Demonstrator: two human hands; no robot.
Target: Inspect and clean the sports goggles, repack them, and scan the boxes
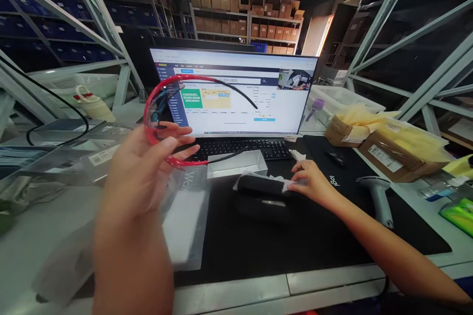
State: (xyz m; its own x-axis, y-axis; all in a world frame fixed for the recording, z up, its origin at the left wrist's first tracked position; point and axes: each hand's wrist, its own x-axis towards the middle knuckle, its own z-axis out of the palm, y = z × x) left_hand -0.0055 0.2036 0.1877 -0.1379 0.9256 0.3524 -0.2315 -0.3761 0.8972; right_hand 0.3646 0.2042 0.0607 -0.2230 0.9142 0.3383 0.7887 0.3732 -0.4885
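Note:
Raised in front of the monitor is a pair of glasses (192,78) with a red frame and black arm tips. My left hand (148,157) grips them at the lens end, thumb against the rim, other fingers partly spread behind. Over the black desk mat my right hand (308,182) pinches the edge of thin white wrapping (285,183). That wrapping lies at a black case (264,199), which looks open. Just behind the case sits a shallow white box (238,165). A clear plastic bag (186,221) lies flat between my left forearm and the case.
A monitor (236,103) and keyboard (254,147) stand ahead. To the right are a mouse (334,157), a barcode scanner (379,199) and cardboard boxes (393,155) with yellow packing. Plastic-wrapped packets (105,157) crowd the left side. Metal frame bars rise on both sides.

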